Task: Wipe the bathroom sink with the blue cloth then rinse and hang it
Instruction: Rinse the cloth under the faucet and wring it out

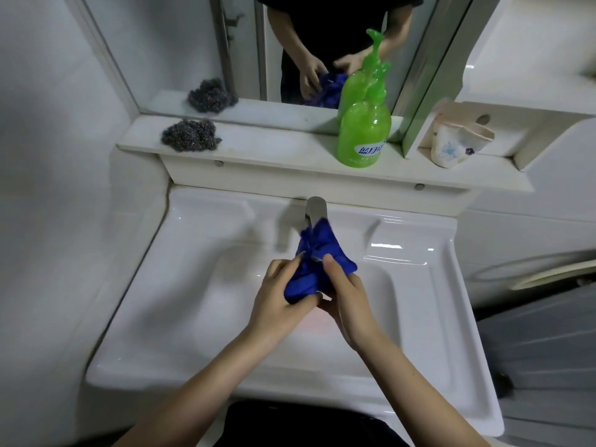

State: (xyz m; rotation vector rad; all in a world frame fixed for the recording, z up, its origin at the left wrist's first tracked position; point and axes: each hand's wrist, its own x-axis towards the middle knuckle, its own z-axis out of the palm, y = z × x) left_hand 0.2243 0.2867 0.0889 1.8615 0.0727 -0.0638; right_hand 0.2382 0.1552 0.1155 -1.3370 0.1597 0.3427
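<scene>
Head view: blue cloth (317,266) is gripped bunched by left hand (277,304) and right hand (346,304) above sink (206,285), below faucet (316,210).

The only readable writing is on the blue and white label (371,150) of the green pump bottle (363,129) on the shelf (274,150). It shows the Chinese characters 蓝月, and a third character curves out of sight. The smaller print beneath is too fine to read.

The sink (200,285) is glossy white ceramic, and its faucet (316,209) is brushed metal. The blue cloth (317,256) looks soft and matt; the green soap bottle (364,137) is shiny translucent plastic, the scouring pad (192,135) coarse wire.
</scene>
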